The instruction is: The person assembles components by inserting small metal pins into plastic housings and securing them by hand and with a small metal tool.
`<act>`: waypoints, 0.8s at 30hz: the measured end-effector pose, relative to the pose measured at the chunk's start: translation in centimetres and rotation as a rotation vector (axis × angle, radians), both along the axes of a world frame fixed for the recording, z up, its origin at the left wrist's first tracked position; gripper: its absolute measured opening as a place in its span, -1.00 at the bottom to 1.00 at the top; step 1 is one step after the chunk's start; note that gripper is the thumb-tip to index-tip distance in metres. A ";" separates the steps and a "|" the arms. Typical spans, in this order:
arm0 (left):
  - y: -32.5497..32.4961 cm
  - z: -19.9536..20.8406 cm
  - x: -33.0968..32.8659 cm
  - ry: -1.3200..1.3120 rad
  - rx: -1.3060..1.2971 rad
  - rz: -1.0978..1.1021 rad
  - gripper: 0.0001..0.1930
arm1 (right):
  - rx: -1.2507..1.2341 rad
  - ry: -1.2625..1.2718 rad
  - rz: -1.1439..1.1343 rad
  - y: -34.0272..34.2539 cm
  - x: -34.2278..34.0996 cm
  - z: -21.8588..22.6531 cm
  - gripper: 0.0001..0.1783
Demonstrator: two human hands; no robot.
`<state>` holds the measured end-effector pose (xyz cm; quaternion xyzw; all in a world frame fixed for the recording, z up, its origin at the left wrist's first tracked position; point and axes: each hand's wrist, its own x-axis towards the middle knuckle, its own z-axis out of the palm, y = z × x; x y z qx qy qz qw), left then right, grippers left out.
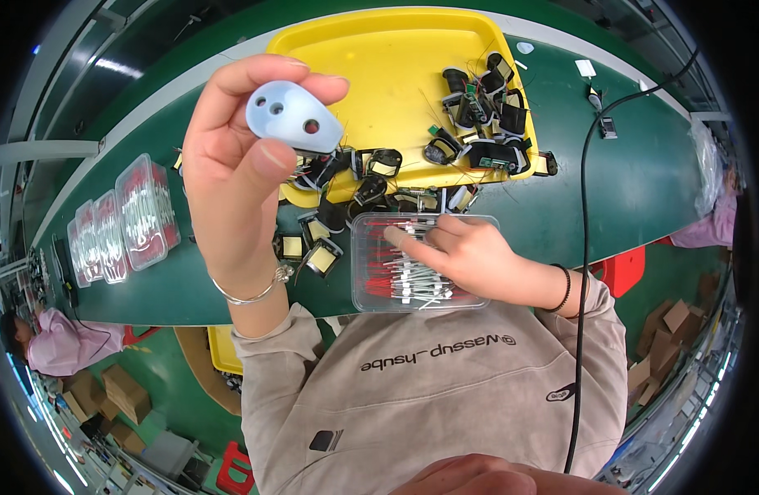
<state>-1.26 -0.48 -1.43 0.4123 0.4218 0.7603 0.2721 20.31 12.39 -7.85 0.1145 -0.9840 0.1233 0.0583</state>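
Raised at the upper left, my left hand point(231, 157) is closed on a light blue plastic shell point(293, 115), pinched between thumb and fingers. The shell is smooth and rounded, tapers at one end and has three dark holes. My right hand point(478, 260) reaches into a clear plastic box point(359, 299) at the table's near edge. Its index finger is stretched out over the wires and the other fingers bend apart from it; the thumb is hidden. Red and white wires point(408, 276) with small white connectors fill the box. I see nothing gripped in this hand.
A yellow tray point(379, 70) lies beyond the box. Black parts with cream pads and green boards point(486, 107) pile in its right corner and along its near edge. Clear boxes of wires point(140, 210) stand left. A black cable point(584, 247) hangs at the right.
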 end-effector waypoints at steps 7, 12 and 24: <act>-0.2 0.3 -0.1 -0.005 -0.040 0.035 -0.46 | -0.002 -0.026 0.033 -0.1 -0.1 0.4 -0.29; -0.2 1.2 0.7 0.029 -0.164 0.121 -0.33 | -0.332 0.004 -0.086 0.9 -0.2 2.1 -0.35; -1.7 3.1 0.5 0.639 -0.356 0.051 -0.55 | -0.527 0.410 -0.284 4.3 -4.3 8.0 -0.34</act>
